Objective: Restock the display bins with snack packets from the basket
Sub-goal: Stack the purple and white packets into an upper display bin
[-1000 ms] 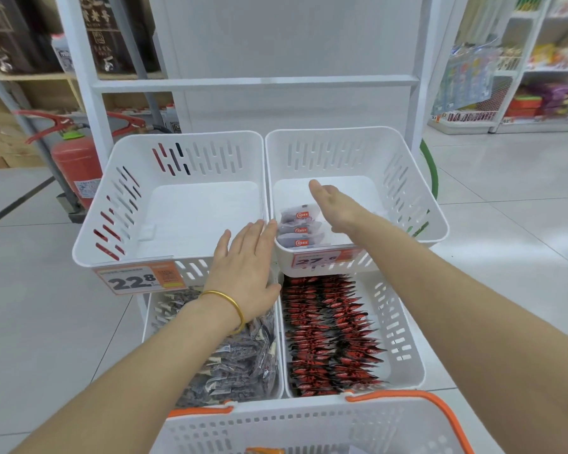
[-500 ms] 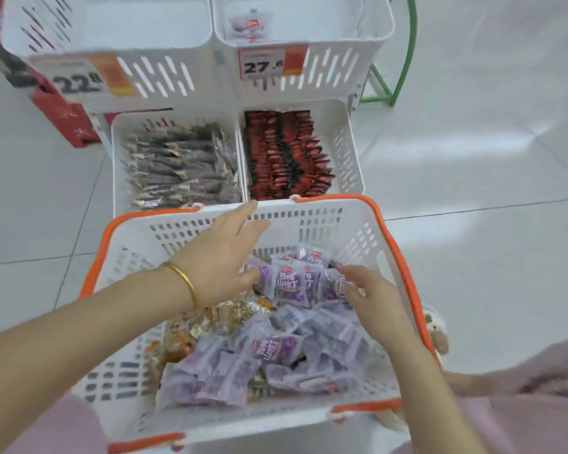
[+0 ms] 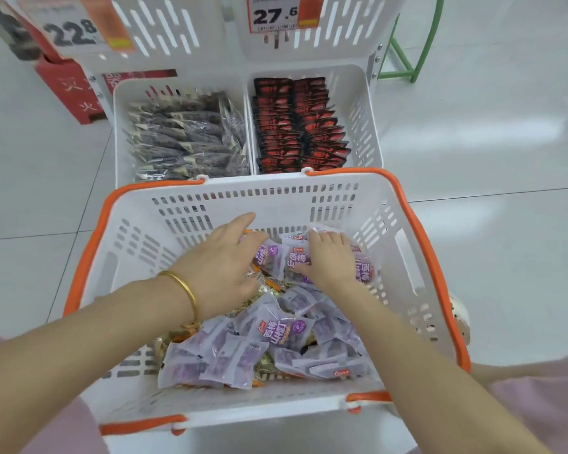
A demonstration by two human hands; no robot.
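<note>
In the basket [image 3: 210, 196], our left hand [image 3: 222, 268] rests, grip open, on the purple packets [image 3: 277, 330]; just beside it, our right hand [image 3: 330, 262] curls its grip round several.

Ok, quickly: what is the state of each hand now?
Left hand: open, fingers touching purple packets.
Right hand: gripping purple packets.

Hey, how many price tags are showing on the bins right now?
2: the 22.8 tag on the upper left bin, the 27.6 tag on the upper right bin. The basket may hide others lower down.
</note>
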